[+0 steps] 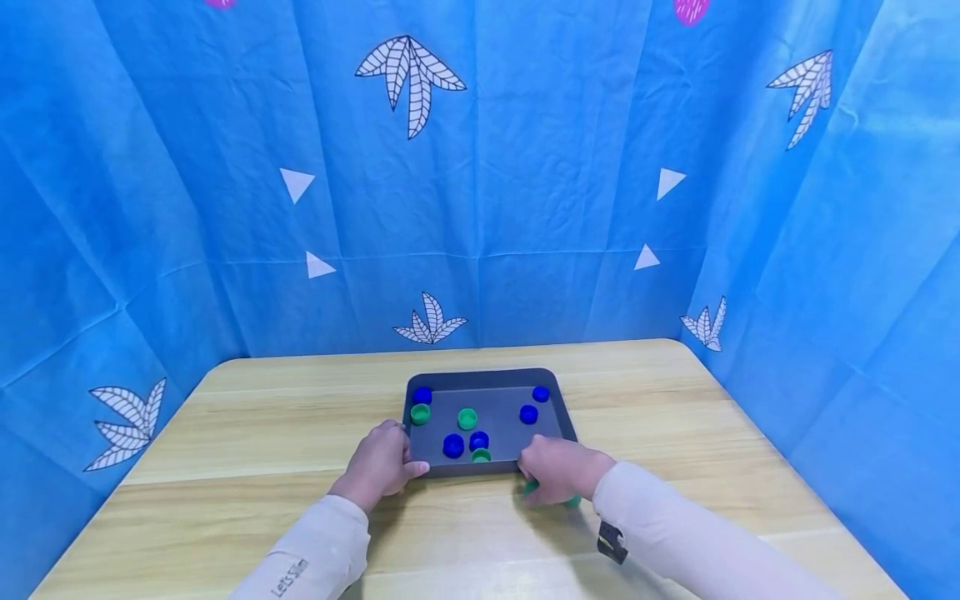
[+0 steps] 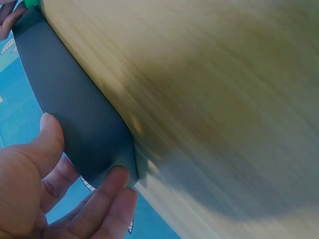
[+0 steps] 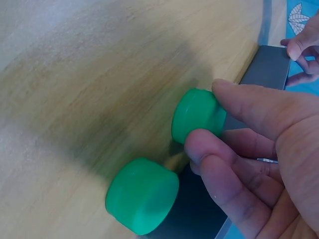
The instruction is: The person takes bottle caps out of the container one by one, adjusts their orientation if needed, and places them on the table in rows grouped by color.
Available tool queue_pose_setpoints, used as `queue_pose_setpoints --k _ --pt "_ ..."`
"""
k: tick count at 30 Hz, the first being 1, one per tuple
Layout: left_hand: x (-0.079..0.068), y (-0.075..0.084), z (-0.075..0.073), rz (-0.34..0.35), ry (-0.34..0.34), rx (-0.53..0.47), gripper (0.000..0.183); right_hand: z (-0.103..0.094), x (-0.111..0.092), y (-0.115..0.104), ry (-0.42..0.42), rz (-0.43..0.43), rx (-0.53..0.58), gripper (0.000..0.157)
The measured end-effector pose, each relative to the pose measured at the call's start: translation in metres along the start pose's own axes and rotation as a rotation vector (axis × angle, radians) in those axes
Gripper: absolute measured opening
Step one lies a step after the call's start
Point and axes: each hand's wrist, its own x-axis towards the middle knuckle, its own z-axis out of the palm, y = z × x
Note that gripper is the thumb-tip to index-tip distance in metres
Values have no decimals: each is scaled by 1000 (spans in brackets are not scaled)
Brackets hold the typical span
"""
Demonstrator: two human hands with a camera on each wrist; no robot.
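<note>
A dark grey rectangular tray [image 1: 498, 412] stands on the wooden table with several blue and green bottle caps in it. At the tray's near left corner, my left hand [image 1: 382, 462] holds the wall, its thumb at the rim and fingertips round the corner. My right hand [image 1: 558, 468] is by the near right corner, outside the front wall. It pinches a green bottle cap [image 3: 197, 115] between thumb and index finger. A second green bottle cap [image 3: 142, 196] stands beside it on the table, close to the tray wall. In the head view the right hand mostly hides both caps.
Inside the tray, a blue cap [image 1: 453, 446] and a green cap [image 1: 481, 456] sit near the front wall; a blue cap [image 1: 541, 393] lies at the far right. The wooden table [image 1: 300, 400] reaches a blue patterned curtain [image 1: 480, 183] behind and at both sides.
</note>
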Motion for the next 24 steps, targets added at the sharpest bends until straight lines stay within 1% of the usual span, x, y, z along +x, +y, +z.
queue_pose_setpoints --k 4,8,13,16,19,21,23,24 --pt "0 0 0 13 2 8 36 1 0 1 10 -12 -29 33" --pt "-1 1 -1 19 4 9 37 3 1 1 8 -13 -33 34" --pt "-1 2 -2 5 3 5 36 2 1 1 -2 5 -27 32" --pt "-1 2 -2 -2 3 1 36 1 0 1 17 -17 -8 33" --pt "-1 1 -2 0 5 -1 36 -1 0 5 99 -75 40 38" --pt "-1 1 -2 7 7 4 36 -1 1 11 199 -107 88 41" --pt "-2 2 -2 18 12 6 37 0 2 18 319 -96 138 37" --pt "-2 2 -2 24 14 7 38 0 2 22 372 -65 166 34"
